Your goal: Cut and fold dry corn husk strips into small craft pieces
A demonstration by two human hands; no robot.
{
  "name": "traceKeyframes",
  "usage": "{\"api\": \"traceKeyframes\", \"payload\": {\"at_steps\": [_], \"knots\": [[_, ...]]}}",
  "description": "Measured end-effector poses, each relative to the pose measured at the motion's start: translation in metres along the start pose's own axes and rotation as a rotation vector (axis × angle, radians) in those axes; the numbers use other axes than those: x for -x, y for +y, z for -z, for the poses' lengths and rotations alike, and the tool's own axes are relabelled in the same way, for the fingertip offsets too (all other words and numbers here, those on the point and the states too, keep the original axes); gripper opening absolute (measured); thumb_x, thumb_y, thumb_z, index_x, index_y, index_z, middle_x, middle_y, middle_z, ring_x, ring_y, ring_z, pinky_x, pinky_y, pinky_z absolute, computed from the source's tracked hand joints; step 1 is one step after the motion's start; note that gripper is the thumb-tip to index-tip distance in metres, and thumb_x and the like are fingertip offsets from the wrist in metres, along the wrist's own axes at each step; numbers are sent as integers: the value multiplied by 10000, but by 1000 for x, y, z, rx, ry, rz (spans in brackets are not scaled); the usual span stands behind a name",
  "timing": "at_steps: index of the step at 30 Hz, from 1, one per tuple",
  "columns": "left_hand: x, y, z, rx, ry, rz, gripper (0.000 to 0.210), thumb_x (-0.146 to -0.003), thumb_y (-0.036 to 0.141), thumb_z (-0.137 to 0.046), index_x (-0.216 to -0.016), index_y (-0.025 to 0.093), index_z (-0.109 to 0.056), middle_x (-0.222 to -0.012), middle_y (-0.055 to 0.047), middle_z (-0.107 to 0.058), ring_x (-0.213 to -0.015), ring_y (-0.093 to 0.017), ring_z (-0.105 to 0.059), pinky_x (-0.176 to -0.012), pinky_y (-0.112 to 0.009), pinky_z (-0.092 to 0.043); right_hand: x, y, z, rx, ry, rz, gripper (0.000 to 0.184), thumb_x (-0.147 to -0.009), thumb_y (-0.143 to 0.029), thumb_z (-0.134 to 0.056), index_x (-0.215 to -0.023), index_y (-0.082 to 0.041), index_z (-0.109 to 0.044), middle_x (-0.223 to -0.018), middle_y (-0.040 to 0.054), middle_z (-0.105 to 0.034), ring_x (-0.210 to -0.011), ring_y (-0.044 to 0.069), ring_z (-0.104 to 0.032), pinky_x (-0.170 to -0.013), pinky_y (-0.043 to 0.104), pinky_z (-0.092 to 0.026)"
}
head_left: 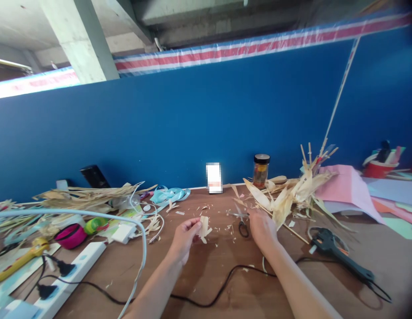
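Observation:
Between the thumb and fingers of my left hand (pixel 188 239) is a small cut piece of pale dried husk (pixel 204 229), held just above the table. My right hand (pixel 263 227) is low over the table to the right, back of the hand up, its fingertips hidden from me. Right beside its fingers is a pair of scissors (pixel 243 228) with dark handle loops, blades pointing away to the left; whether the fingers grip a loop cannot be made out. Small husk scraps (pixel 229 229) are scattered between my hands.
A husk bundle with sticks (pixel 292 195), a lidded jar (pixel 261 170) and a black glue gun (pixel 342 257) lie right. A phone (pixel 214 178) leans on the blue partition (pixel 179 124). Left are a power strip (pixel 73 277), blue ribbon (pixel 169 195) and pink tape (pixel 71 235). A black cable (pixel 222 292) crosses in front.

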State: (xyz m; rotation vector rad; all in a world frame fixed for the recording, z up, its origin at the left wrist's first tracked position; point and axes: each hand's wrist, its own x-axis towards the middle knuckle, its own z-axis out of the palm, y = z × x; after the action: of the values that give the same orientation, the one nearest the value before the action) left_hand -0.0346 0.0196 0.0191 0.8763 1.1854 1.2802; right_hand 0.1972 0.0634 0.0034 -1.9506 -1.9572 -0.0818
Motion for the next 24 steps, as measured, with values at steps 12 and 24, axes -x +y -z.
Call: {"api": "traceKeyframes", "payload": {"at_steps": [12,24], "knots": [[-23,-6,22,-150,257,-199,410,-559,362,-664,-877,105,-639,-600,-9,-604,-473,-84,-474,-472,-204,-376,4,3,3,-2,21,7,290,-792,-110,-383,-896,-191,-642,-1077,91,-519,-973,239,-432,-785,320,-335],[-25,-13,45,-217,226,-240,385,-611,373,-625,-894,113,-625,-631,-18,-628,-538,-115,-539,-524,-215,-420,23,-39,11,-251,35,305,253,-784,-188,-445,-983,-213,-599,-1066,67,-495,-979,197,-424,-858,306,-317]]}}
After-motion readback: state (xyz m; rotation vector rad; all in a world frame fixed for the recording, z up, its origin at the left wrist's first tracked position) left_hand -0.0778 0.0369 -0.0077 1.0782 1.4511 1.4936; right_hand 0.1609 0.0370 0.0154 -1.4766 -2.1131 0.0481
